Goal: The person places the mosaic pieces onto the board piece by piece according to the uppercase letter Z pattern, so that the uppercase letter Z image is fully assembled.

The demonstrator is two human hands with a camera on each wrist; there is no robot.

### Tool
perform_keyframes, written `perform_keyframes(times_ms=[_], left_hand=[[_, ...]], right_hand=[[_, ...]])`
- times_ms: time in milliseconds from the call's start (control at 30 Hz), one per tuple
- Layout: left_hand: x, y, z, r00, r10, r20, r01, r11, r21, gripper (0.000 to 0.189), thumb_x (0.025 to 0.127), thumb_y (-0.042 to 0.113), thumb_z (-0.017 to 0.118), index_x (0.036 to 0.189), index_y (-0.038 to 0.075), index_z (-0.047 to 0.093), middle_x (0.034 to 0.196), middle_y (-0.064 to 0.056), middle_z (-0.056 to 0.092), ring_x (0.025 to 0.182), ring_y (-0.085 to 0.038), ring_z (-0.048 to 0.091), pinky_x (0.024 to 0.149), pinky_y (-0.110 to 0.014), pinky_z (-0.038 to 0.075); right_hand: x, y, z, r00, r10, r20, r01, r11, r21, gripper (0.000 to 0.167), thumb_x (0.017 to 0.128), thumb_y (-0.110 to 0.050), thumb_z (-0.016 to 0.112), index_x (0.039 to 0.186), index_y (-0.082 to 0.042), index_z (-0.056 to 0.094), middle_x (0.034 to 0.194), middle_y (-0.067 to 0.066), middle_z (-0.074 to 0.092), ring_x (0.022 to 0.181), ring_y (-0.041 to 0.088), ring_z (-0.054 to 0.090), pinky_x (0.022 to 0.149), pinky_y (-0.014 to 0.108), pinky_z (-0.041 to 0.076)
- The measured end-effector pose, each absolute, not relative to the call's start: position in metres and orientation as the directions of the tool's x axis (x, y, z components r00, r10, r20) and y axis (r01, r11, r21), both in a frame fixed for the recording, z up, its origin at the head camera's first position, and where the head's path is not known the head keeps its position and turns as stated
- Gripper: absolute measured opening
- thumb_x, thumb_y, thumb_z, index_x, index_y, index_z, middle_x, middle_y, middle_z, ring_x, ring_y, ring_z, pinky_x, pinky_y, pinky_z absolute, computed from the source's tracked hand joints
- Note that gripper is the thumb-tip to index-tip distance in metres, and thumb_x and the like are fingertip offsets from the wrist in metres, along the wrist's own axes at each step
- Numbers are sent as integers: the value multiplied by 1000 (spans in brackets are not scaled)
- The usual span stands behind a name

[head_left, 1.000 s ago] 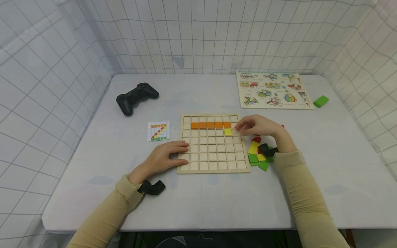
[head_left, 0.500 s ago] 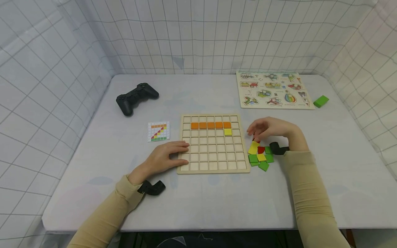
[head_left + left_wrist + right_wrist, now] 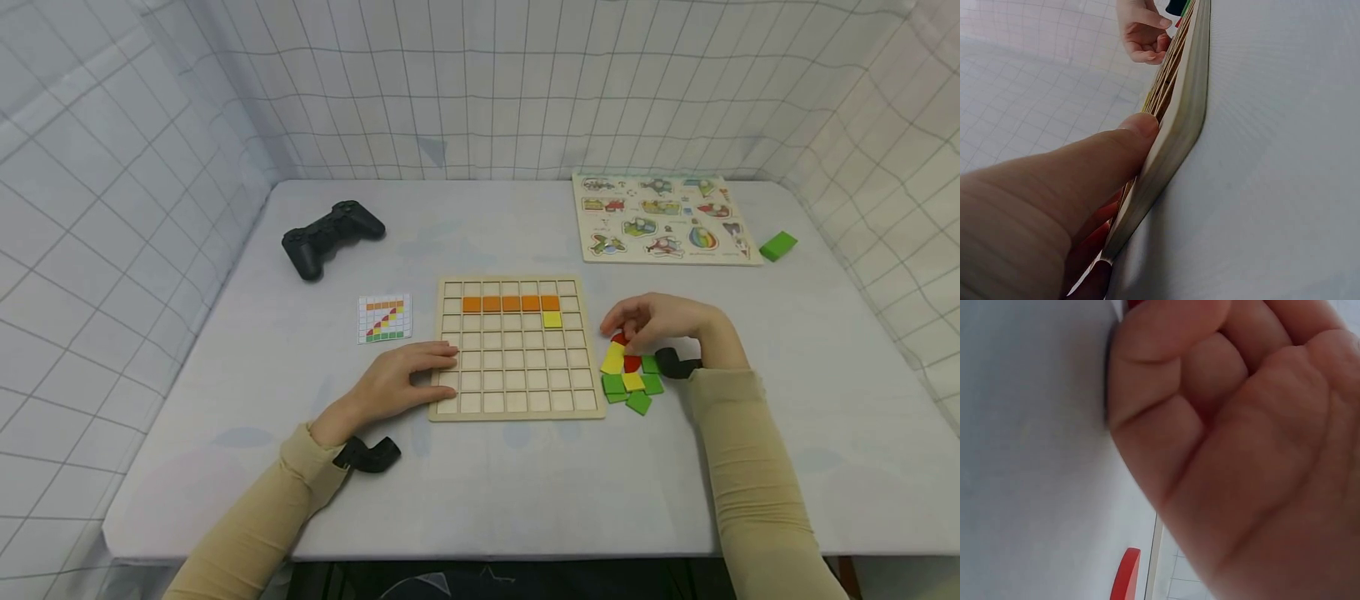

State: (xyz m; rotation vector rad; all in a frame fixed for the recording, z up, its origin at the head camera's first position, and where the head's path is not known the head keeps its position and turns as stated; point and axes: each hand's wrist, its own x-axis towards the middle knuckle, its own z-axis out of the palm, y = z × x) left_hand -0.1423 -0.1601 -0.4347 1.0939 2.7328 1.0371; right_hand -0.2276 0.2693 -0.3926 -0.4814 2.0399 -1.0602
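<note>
A wooden grid board (image 3: 517, 417) lies mid-table, with a row of several orange tiles (image 3: 511, 304) near its top. Beneath the row's right end sits one yellow tile (image 3: 552, 319). My left hand (image 3: 397, 375) rests on the board's left edge; in the left wrist view its thumb (image 3: 1141, 125) lies on the rim. Over the loose tiles right of the board is my right hand (image 3: 663, 321), thumb and forefinger apart around a red piece (image 3: 618, 338). Below it lie a yellow tile (image 3: 612, 360), another red piece (image 3: 632, 364) and several green tiles (image 3: 613, 383).
Left of the board lies a small pattern card (image 3: 385, 318). A black game controller (image 3: 333, 237) sits farther back. At the back right are a picture puzzle board (image 3: 663, 218) and a green block (image 3: 777, 246). Gridded curtains (image 3: 480, 92) surround the table.
My right hand has moved right and toward me, from the board's right edge beside the yellow tile to the loose tiles. The left hand stays on the board's edge.
</note>
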Motion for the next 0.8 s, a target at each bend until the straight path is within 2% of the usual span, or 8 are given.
perform_keyframes(times_ms=[500,800], left_hand=[[-143,-161,-435,-748,623,228,616,526,587,47,80,34,75,118,7,67,130,-1,57,126,-19,46,108,-28,36],[-143,-161,-435,-749,624,223,615,528,586,48,80,34,75,119,7,67,131,-1,57,126,-19,46,109,-29,36]], right_hand=[[-227,264,-393,-596,-639,-486,8,600,-800,39,76,2,70,113,1,59,86,13,51,75,20,46,60,22,47],[-223,259,-391,-610,-622,-490,-31,637,-770,42,72,1,76,109,-2,58,87,13,50,77,23,44,60,23,47]])
